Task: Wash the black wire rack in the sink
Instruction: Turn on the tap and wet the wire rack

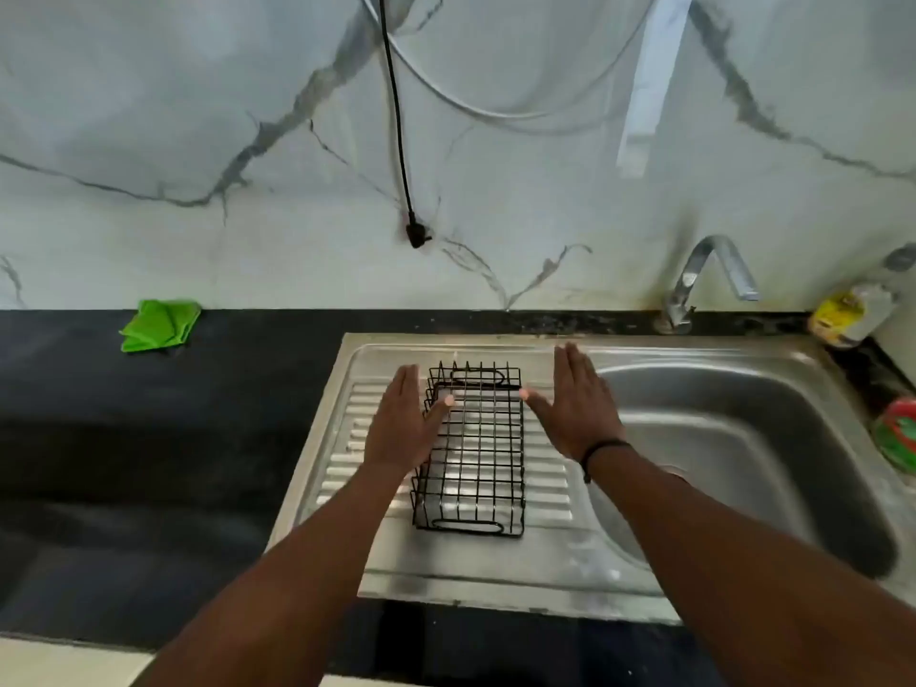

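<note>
Black wire rack (471,453) sits on the sink (743,488) drainboard between flat, outstretched left hand (404,423) and right hand (580,404), seemingly gripping nothing.

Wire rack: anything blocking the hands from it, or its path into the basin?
Nothing visible. The black wire rack sits on the drainboard between the open left hand and right hand. The basin immediately right looks empty; the faucet stands behind it.

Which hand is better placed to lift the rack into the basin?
Right, marginally. The right hand hovers open between the black wire rack and the steel sink basin, on the transfer side. The left hand is open at the rack's far side.
</note>
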